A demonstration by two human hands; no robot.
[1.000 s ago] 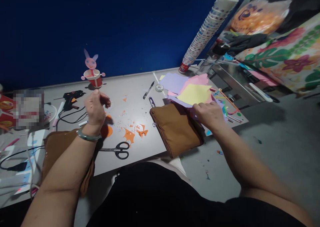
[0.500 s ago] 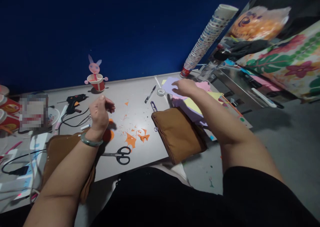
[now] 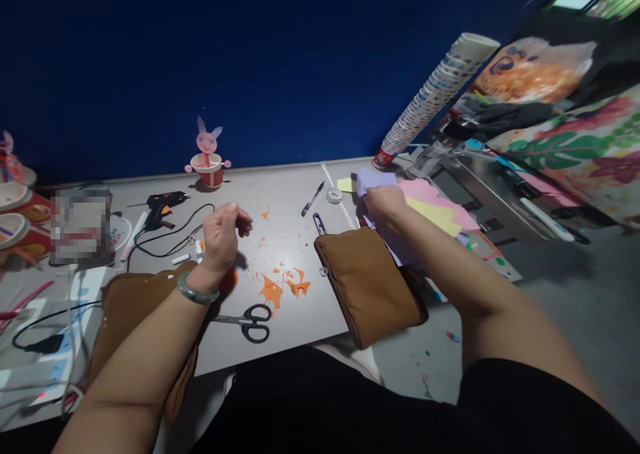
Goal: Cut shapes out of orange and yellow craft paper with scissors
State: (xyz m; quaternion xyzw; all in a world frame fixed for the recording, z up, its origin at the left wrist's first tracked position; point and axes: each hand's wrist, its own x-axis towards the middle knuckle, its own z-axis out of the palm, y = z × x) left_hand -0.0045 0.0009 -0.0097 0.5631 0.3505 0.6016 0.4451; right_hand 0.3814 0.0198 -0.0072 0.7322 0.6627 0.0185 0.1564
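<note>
My right hand is closed on a sheet of purple paper, which bends up beyond the knuckles. Under and beside it lie pink paper and yellow paper. My left hand hovers above the table's left part, fingers curled loosely; no held thing shows. Close to that wrist is an orange paper piece, partly hidden. Black-handled scissors rest nearer me, beside orange paper scraps. A brown zip pouch lies below my right forearm.
A rabbit-faced paper cup stands by the blue wall. Left of it lies a glue gun with its cord. A tall leaning stack of paper cups rises at the back right. A pen and tape roll lie mid-table.
My right hand has gone from resting with fingers spread on the purple paper to gripping it, and the sheet now bends upward. My left hand stays curled. The whole view has shifted slightly.
</note>
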